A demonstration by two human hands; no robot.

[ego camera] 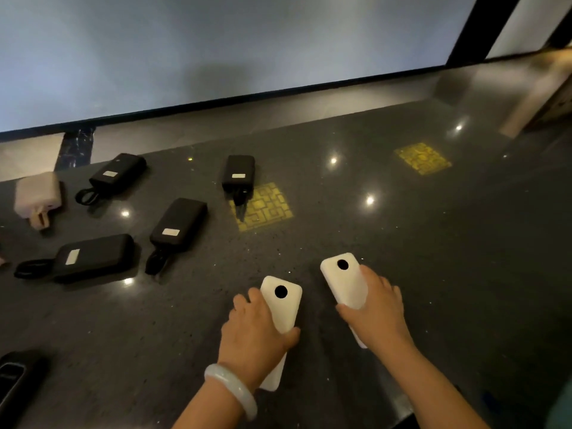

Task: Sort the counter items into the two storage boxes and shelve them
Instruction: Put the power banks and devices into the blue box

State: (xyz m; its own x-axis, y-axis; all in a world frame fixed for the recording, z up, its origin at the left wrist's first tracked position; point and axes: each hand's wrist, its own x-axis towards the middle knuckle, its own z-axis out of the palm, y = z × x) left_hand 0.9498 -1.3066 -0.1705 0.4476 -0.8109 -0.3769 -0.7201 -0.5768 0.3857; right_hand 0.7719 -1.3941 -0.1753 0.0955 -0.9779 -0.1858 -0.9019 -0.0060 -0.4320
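The left hand (253, 329) and right hand (376, 308) each closed around 1 of 2 white power banks (283, 301), apparently rigid, smooth, dense; mid-body side grips looked safest.

Head view, steeply down, close above counter (402, 243)

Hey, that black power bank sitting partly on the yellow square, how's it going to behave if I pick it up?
The black power bank looks like a rigid block, so it probably won't flex. Its short cable may dangle loosely. It lies flat on the glossy counter, so it is more likely to slide than roll.
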